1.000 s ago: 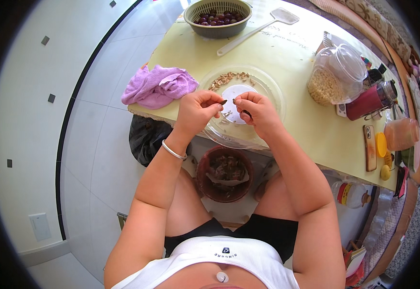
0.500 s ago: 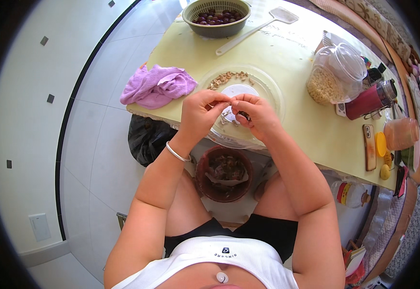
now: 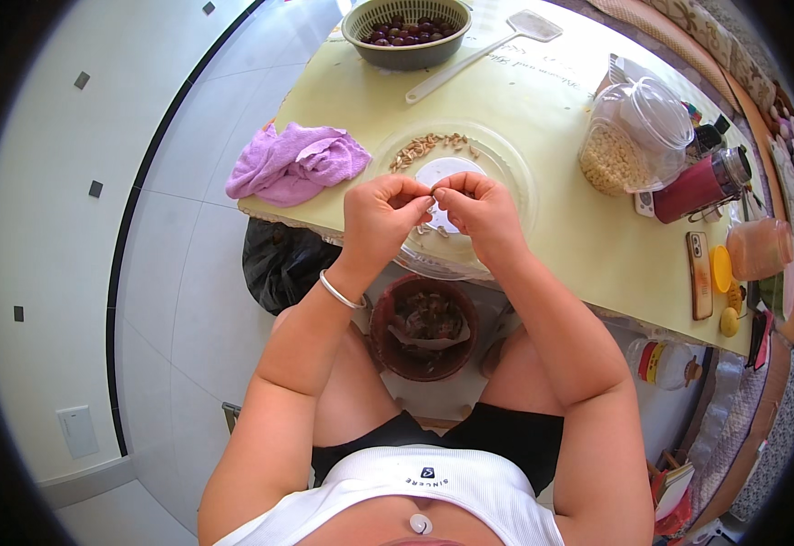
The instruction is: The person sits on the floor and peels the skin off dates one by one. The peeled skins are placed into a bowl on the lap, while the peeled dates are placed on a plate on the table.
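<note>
My left hand [image 3: 381,215] and my right hand [image 3: 482,217] meet fingertip to fingertip above a clear round tray [image 3: 512,193]. Both are closed in a pinch around a tiny dark piece, too small to name and mostly covered by the fingers. Beneath them a white disc [image 3: 447,170] shows in the middle of the tray. Small tan pieces [image 3: 420,150], like shells or kernels, lie along the tray's far side. A few paler bits [image 3: 429,231] are scattered on its near side, below my hands.
A purple cloth [image 3: 297,164] lies left of the tray. Farther back are a basket [image 3: 406,56] of dark round fruit and a white spatula [image 3: 461,70]. Rightward stand a clear tub [image 3: 611,159] of pale pieces, a dark red bottle [image 3: 696,189] and a phone [image 3: 698,273]. A bin [image 3: 386,341] sits between my knees.
My right hand has turned and its fingers have closed in; dark pieces seen in its curled fingers before are now hidden. The left hand stays nearly in place, still pinching.
</note>
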The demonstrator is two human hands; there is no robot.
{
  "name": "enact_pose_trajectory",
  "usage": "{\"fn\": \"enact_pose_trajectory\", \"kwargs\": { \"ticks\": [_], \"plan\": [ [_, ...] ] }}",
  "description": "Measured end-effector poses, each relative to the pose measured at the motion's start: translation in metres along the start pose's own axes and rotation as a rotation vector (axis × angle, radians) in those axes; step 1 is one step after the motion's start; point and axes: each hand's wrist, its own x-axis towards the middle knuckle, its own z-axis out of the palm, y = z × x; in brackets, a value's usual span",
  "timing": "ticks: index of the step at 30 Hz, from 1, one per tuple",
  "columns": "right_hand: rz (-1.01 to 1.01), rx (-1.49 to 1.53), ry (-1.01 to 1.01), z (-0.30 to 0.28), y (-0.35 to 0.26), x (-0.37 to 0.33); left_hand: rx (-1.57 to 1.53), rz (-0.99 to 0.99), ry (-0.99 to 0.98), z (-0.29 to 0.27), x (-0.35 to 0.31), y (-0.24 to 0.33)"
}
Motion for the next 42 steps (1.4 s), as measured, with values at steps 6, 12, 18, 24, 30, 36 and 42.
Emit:
{"fn": "enact_pose_trajectory", "kwargs": {
  "ticks": [6,12,18,24,30,36,42],
  "plan": [
    [-0.254,-0.347,0.065,0.008,-0.002,-0.005,-0.053,-0.093,-0.048,-0.003,-0.001,0.001],
    [-0.133,-0.188,0.014,0.004,-0.001,-0.001,-0.351,-0.307,-0.117,-0.012,0.006,-0.006],
    [0.062,0.107,-0.049,0.0,-0.003,0.001,-0.506,-0.423,-0.162,-0.016,0.011,-0.008],
    [0.133,0.398,-0.075,-0.001,-0.003,0.002,-0.553,-0.402,-0.187,-0.019,0.012,-0.01],
    [0.159,0.377,-0.073,-0.002,0.0,0.003,-0.492,-0.382,-0.187,-0.018,0.01,-0.004],
    [0.076,0.238,-0.043,0.003,0.003,0.001,-0.388,-0.308,-0.163,-0.016,0.009,-0.004],
    [0.036,0.129,-0.019,0.004,0.002,0.001,-0.296,-0.241,-0.154,-0.013,0.006,-0.006]
  ]
}}
